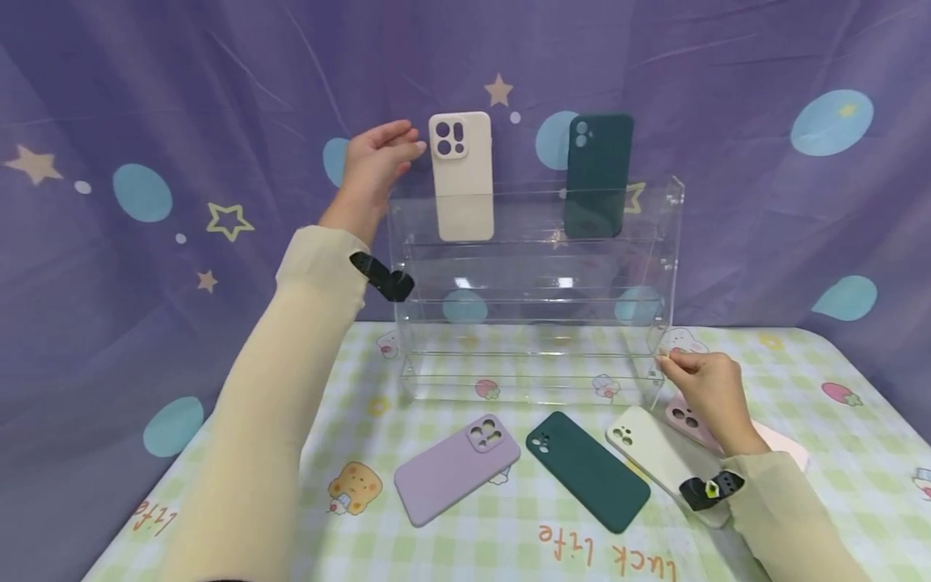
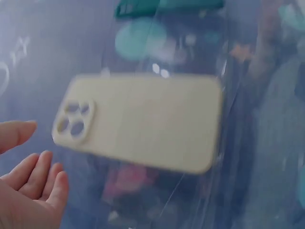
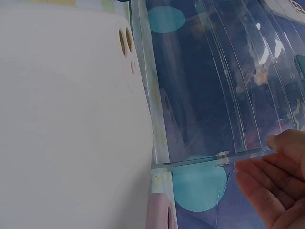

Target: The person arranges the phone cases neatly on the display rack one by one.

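Note:
A cream phone case (image 1: 465, 182) stands upright on the top tier of a clear acrylic rack (image 1: 538, 275). My left hand (image 1: 381, 158) is raised beside its upper left edge. In the left wrist view a gap shows between the relaxed fingers and the cream case (image 2: 152, 119), so that hand holds nothing. A dark green phone case (image 1: 600, 174) stands on the same tier, farther right. Low at the rack's right side, my right hand (image 1: 705, 388) pinches the edge of the clear side panel between thumb and fingers; the right wrist view shows the panel (image 3: 200, 162) running into that grip.
On the checkered tablecloth (image 1: 349, 428) before the rack lie a lilac case (image 1: 454, 477), another dark green case (image 1: 589, 473) and a white case (image 1: 662, 453). A pink case (image 1: 785, 444) is partly hidden under the right wrist. A purple patterned curtain (image 1: 218, 105) hangs behind.

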Demonstrator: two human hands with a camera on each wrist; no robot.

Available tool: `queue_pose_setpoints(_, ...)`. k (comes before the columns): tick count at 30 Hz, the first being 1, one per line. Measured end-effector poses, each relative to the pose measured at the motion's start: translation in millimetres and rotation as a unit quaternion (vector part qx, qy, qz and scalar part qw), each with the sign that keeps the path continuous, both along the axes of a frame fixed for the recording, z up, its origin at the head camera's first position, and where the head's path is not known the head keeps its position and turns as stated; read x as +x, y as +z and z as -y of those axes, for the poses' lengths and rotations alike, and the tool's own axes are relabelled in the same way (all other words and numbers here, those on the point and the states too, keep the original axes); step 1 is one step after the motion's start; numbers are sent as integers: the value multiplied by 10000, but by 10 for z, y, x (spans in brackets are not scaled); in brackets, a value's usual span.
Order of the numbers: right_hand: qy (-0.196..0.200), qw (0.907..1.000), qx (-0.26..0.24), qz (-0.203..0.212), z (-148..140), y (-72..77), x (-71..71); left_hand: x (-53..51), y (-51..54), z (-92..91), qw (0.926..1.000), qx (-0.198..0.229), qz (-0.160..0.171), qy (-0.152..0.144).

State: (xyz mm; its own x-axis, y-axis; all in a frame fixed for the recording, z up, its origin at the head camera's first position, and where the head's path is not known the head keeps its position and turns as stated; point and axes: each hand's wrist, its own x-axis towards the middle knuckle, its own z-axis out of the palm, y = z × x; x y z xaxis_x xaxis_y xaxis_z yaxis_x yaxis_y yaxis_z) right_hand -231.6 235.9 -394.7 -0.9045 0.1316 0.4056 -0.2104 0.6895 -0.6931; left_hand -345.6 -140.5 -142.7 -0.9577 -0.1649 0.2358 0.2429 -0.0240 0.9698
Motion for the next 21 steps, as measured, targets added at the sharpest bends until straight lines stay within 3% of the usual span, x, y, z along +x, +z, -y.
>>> queue_pose_setpoints(4, 29, 10000, -28, -2, -14, -1, -8, 239, -184, -13, 9977, 80, -590, -332)
queue_pose_setpoints(8, -6, 10000, 22, 15, -17, 2, -11, 506, -528, 20, 9935, -308, -782, -772)
queue_pose_setpoints(13, -10, 10000, 24, 71, -13, -2, -4, 875, -1033, 62, 9851, -659, -340, -1553)
queue_pose_setpoints(16, -44, 10000, 28, 45, -12, -1, 3, 1068, -1356, 67, 9748, -840, 52, -2065)
queue_pose_setpoints(21, -97, 9999, 77, -12, -9, 2, 3, 1277, -1892, 78, 9570, -1138, 622, -2593)
